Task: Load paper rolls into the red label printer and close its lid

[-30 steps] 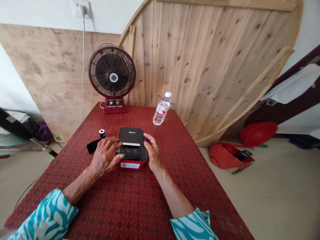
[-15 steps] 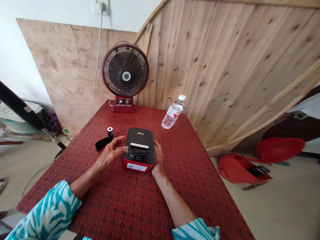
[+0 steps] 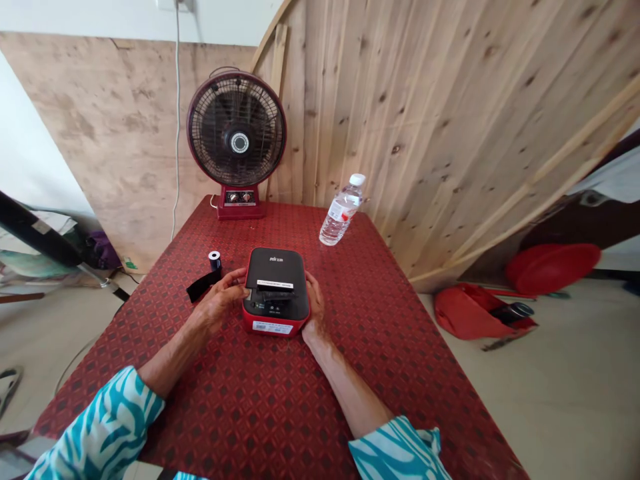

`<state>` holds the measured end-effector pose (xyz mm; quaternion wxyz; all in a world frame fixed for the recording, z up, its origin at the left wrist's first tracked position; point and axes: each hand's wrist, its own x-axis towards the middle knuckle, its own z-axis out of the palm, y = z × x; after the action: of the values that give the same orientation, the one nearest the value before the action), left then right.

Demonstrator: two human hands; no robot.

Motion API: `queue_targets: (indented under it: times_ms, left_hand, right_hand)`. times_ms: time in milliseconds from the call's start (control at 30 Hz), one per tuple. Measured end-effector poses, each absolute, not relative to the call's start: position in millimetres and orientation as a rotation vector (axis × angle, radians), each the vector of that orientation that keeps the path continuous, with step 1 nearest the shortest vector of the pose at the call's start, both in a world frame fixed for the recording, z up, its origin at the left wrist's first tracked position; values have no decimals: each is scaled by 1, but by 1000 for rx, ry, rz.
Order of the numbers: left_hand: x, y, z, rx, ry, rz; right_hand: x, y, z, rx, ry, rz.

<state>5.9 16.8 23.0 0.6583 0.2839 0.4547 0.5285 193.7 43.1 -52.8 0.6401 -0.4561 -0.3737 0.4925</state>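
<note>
A small box-shaped printer (image 3: pixel 277 267), black on top with red sides, sits on the table in front of me. It has a slot across its lid and a white label on its near side. My left hand (image 3: pixel 223 297) holds its left side, the thumb pressed at the lid's edge beside the slot and the fingers partly hidden behind. Around the right side wraps my right hand (image 3: pixel 314 310), its fingertips out of sight. Left of the printer stand a small dark roll (image 3: pixel 215 260) with a white core and, beside it, a flat black strip (image 3: pixel 200 287).
A red patterned cloth covers the table (image 3: pixel 280 413). At the back stand a dark red fan (image 3: pixel 237 137) and a clear water bottle (image 3: pixel 341 212), against a wooden panel (image 3: pixel 400 120). On the floor to the right lie a red bag (image 3: pixel 457 313) and a red basin (image 3: pixel 553 267).
The view has shifted a little, so the fan and bottle appear higher and further left. Both hands stay on the printer; the left thumb has moved slightly at the lid's edge.
</note>
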Motion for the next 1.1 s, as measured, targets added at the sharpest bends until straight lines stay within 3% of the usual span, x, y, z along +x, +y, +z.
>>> queue_targets:
  times_ms: [533, 767, 933, 1100]
  left_hand:
    - [1, 14, 19, 865, 1073, 1176]
    - [-3, 28, 51, 1528, 1312, 1112]
    - [27, 61, 76, 2180, 1336, 636]
    - [52, 91, 75, 2321, 1336, 141]
  right_hand:
    - [195, 47, -56, -996, -965, 1069]
    - [196, 47, -52, -986, -985, 1059]
    - [195, 49, -52, -958, -981, 1052]
    - [195, 52, -55, -928, -971, 1071]
